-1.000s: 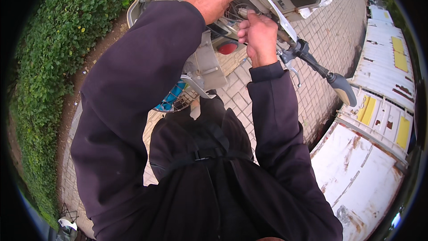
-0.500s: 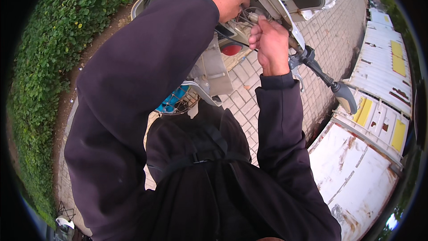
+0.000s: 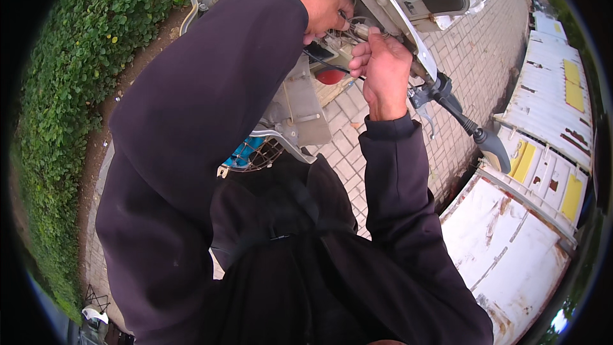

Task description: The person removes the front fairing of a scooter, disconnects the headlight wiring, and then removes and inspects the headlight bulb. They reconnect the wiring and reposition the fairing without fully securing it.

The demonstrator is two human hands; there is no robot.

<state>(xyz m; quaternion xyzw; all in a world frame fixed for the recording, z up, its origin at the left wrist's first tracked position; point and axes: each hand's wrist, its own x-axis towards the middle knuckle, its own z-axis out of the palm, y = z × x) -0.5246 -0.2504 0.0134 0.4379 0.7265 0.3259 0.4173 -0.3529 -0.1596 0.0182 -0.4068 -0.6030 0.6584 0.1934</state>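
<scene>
The opened front of a scooter lies before me, its bundle of thin wires [image 3: 336, 41] exposed between pale panels. My left hand [image 3: 324, 11] reaches in from the left, its fingers closed at the wires; a short dark and silvery piece shows at the fingertips, too small to name. Just to its right, my right hand [image 3: 386, 67] pinches a whitish wire connector [image 3: 361, 29] between thumb and forefinger, the other fingers loosely curled. The two hands are close together but apart. Below them a black cable [image 3: 329, 64] runs past a red round reflector [image 3: 330, 76].
A handlebar lever [image 3: 426, 115] and a mirror [image 3: 493, 148] jut out to the right. A wire basket [image 3: 263, 154] with something blue is below my left sleeve. Green hedge [image 3: 70, 102] lines the left; rusty white metal panels [image 3: 511, 243] stand right, beyond brick paving [image 3: 469, 57].
My left hand has shifted slightly down and left, its fingertips now closer to the connector. My right hand has moved a little down and left, still at the connector.
</scene>
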